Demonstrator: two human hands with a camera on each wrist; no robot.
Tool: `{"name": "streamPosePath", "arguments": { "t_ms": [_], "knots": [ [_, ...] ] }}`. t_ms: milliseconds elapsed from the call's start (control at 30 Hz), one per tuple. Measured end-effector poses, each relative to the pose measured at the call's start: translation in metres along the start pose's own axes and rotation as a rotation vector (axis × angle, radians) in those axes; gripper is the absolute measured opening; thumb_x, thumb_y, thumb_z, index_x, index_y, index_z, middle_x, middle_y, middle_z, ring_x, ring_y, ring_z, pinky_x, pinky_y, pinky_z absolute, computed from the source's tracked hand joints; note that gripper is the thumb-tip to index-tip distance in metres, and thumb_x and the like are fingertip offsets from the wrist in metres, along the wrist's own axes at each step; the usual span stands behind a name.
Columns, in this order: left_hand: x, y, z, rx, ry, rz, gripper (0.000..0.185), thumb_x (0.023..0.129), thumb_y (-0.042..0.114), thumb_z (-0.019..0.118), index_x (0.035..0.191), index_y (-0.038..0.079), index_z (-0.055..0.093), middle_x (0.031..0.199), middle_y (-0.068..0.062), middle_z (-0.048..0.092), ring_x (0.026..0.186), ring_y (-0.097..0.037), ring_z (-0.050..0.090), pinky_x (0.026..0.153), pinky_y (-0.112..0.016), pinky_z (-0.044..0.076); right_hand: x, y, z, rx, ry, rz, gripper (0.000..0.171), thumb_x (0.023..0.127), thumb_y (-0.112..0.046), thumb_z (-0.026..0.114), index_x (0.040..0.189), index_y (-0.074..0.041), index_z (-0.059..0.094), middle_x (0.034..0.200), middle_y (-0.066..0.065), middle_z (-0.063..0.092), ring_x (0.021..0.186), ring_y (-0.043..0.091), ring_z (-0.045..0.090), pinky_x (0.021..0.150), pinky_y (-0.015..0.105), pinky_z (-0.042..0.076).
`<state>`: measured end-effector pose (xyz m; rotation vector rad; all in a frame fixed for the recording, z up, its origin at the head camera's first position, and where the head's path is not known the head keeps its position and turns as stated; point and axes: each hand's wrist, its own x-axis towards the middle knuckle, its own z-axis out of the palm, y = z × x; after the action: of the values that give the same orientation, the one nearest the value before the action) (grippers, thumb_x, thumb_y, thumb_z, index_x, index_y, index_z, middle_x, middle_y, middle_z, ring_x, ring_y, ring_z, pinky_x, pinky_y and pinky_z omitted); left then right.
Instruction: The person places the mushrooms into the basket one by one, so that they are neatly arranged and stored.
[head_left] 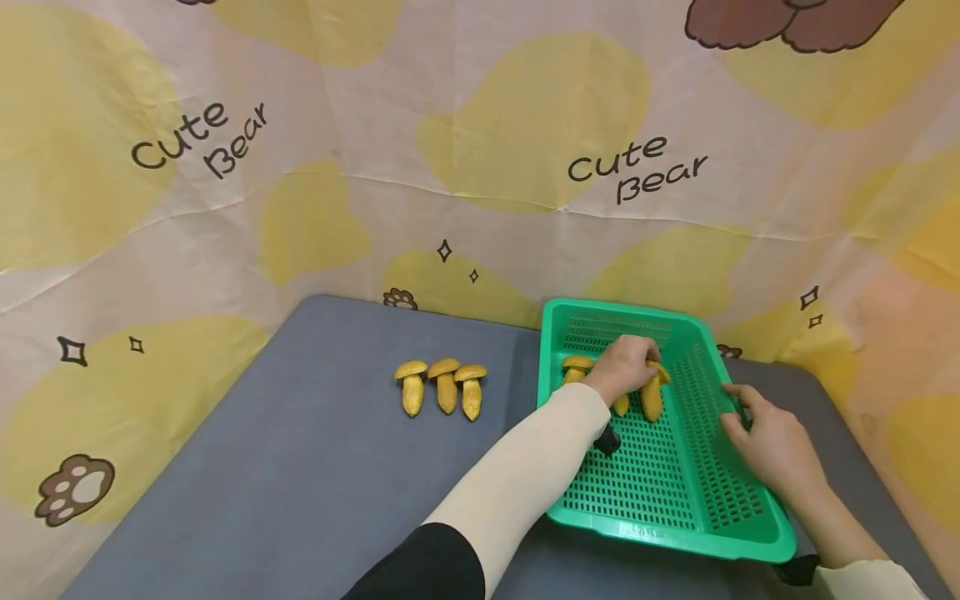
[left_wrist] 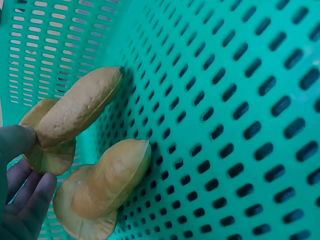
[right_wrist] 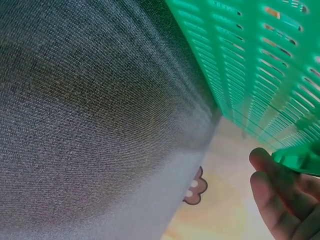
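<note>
A green perforated basket (head_left: pixel 670 536) stands on the right part of the grey table. My left hand (head_left: pixel 626 367) reaches into its far end, fingers curled over yellow toy mushrooms. In the left wrist view my thumb (left_wrist: pixel 15 144) and fingers (left_wrist: pixel 27 200) pinch the cap of the upper mushroom (left_wrist: pixel 80 107). A second mushroom (left_wrist: pixel 112 180) lies just below it on the basket floor (left_wrist: pixel 240 100). From the head view one mushroom (head_left: pixel 651 400) pokes out beside my hand and another mushroom (head_left: pixel 576 367) lies to its left. My right hand (head_left: pixel 744 414) grips the basket's right rim, with fingers (right_wrist: pixel 277 200) below the edge (right_wrist: pixel 295 161).
Three more yellow mushrooms (head_left: pixel 442 386) lie side by side on the grey table (head_left: pixel 300 467), left of the basket. A cream and yellow "Cute Bear" cloth (head_left: pixel 480 167) hangs behind and around the table. The table's cloth surface (right_wrist: pixel 100 110) fills the right wrist view.
</note>
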<state>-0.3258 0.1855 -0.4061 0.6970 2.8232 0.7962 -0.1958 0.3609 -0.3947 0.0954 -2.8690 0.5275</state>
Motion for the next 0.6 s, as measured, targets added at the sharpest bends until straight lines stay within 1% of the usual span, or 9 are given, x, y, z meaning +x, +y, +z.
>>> {"name": "streamPosePath", "arguments": {
  "t_ms": [133,200,233,267,367,433,467,500,600],
  "knots": [
    [0.004,-0.001,0.001,0.031,-0.004,-0.004,0.022,0.096,0.026,0.061,0.117,0.026,0.067,0.116,0.012,0.066,0.099,-0.002,0.061,0.074,-0.011,0.047,0.0,-0.002,0.001,0.005,-0.007,0.001,0.042,0.099,-0.022,0.047,0.136,-0.001,0.049,0.056,0.002,0.046,0.04,0.012,0.03,0.038,0.028,0.026],
    [0.005,-0.001,0.002,0.039,-0.007,0.0,0.021,0.095,0.025,0.061,0.116,0.025,0.067,0.115,0.012,0.066,0.098,-0.003,0.061,0.074,-0.011,0.047,-0.001,-0.002,0.0,0.009,-0.003,0.0,0.042,0.099,-0.021,0.047,0.136,-0.001,0.049,0.061,0.004,0.051,0.039,0.012,0.029,0.038,0.028,0.026],
    [0.006,-0.001,0.002,0.041,-0.007,0.0,0.021,0.095,0.025,0.061,0.115,0.025,0.067,0.115,0.011,0.066,0.098,-0.003,0.061,0.073,-0.011,0.047,-0.001,-0.002,0.0,0.01,0.001,-0.003,0.042,0.099,-0.021,0.047,0.136,-0.001,0.049,0.064,0.007,0.055,0.039,0.012,0.029,0.037,0.028,0.026],
    [0.007,0.0,0.003,0.042,-0.004,0.0,0.021,0.095,0.024,0.061,0.115,0.025,0.067,0.114,0.011,0.067,0.098,-0.003,0.061,0.073,-0.011,0.047,-0.001,-0.002,0.0,0.011,0.001,-0.003,0.042,0.099,-0.02,0.047,0.136,-0.001,0.049,0.064,0.009,0.055,0.038,0.012,0.028,0.037,0.028,0.026],
    [0.009,0.0,0.004,0.026,-0.003,-0.026,0.021,0.095,0.023,0.061,0.115,0.026,0.068,0.113,0.012,0.067,0.098,-0.003,0.062,0.073,-0.012,0.047,-0.002,-0.003,0.0,0.023,0.011,-0.009,0.042,0.098,-0.019,0.047,0.136,0.0,0.049,0.079,0.017,0.063,0.038,0.012,0.028,0.036,0.028,0.026],
    [0.009,0.0,0.005,0.009,-0.003,-0.05,0.022,0.095,0.023,0.061,0.116,0.026,0.068,0.114,0.013,0.066,0.097,-0.003,0.062,0.073,-0.012,0.048,-0.002,-0.002,0.0,0.028,0.016,-0.012,0.041,0.098,-0.018,0.047,0.135,0.0,0.049,0.085,0.021,0.064,0.038,0.012,0.028,0.036,0.028,0.026],
    [0.01,0.0,0.005,0.001,-0.004,-0.059,0.022,0.096,0.023,0.061,0.116,0.026,0.068,0.114,0.013,0.066,0.097,-0.002,0.062,0.072,-0.012,0.048,-0.002,-0.002,0.0,0.027,0.017,-0.012,0.041,0.098,-0.018,0.047,0.135,0.0,0.049,0.082,0.02,0.063,0.038,0.012,0.028,0.036,0.028,0.026],
    [0.01,0.001,0.005,-0.007,-0.006,-0.066,0.022,0.096,0.023,0.06,0.117,0.026,0.067,0.114,0.013,0.066,0.097,-0.003,0.062,0.072,-0.012,0.048,-0.002,-0.002,0.0,0.028,0.02,-0.014,0.041,0.098,-0.018,0.047,0.135,0.0,0.049,0.085,0.019,0.063,0.038,0.012,0.028,0.036,0.028,0.025],
    [0.011,0.001,0.006,-0.004,-0.008,-0.073,0.023,0.096,0.023,0.059,0.117,0.027,0.067,0.115,0.014,0.065,0.097,-0.002,0.062,0.072,-0.012,0.048,-0.001,-0.002,0.0,0.022,0.018,-0.011,0.041,0.098,-0.018,0.046,0.135,0.0,0.049,0.073,0.011,0.058,0.038,0.012,0.028,0.036,0.028,0.025]
  ]
}}
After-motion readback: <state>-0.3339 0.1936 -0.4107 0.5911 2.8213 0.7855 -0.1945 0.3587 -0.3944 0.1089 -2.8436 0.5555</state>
